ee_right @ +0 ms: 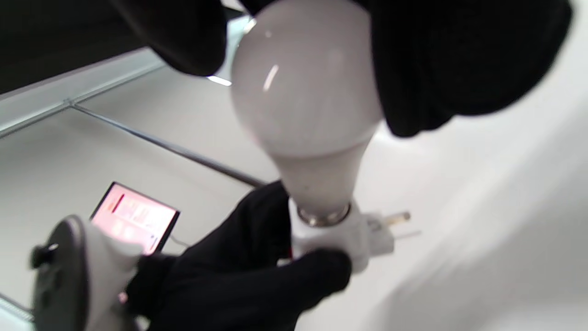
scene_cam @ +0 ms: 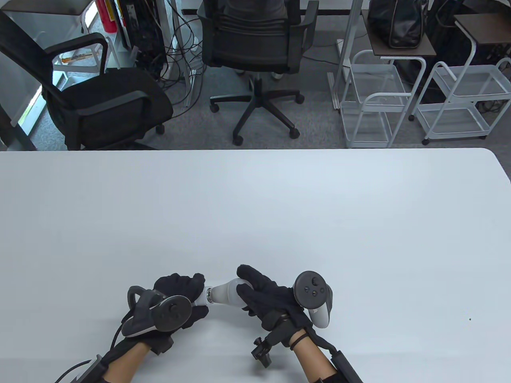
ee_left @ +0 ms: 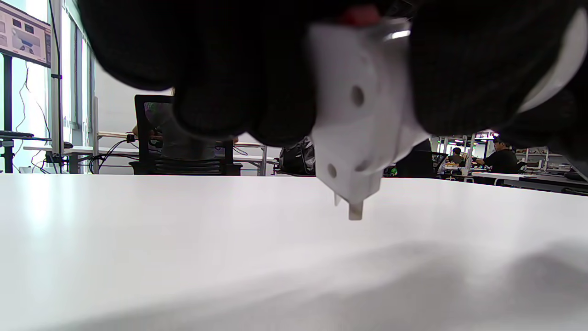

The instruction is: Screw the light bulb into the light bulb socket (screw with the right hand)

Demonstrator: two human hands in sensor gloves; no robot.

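Left hand (scene_cam: 175,297): we grip socket (ee_right: 335,236) | right hand (scene_cam: 265,295): we hold bulb (scene_cam: 227,294) | risk: tilted bulb may cross-thread, jam.

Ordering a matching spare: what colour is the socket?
White socket, clearest in the right wrist view.

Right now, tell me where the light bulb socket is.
Table view, near the bottom edge, left of centre: the light bulb socket sits in the left hand, with the light bulb at its right.
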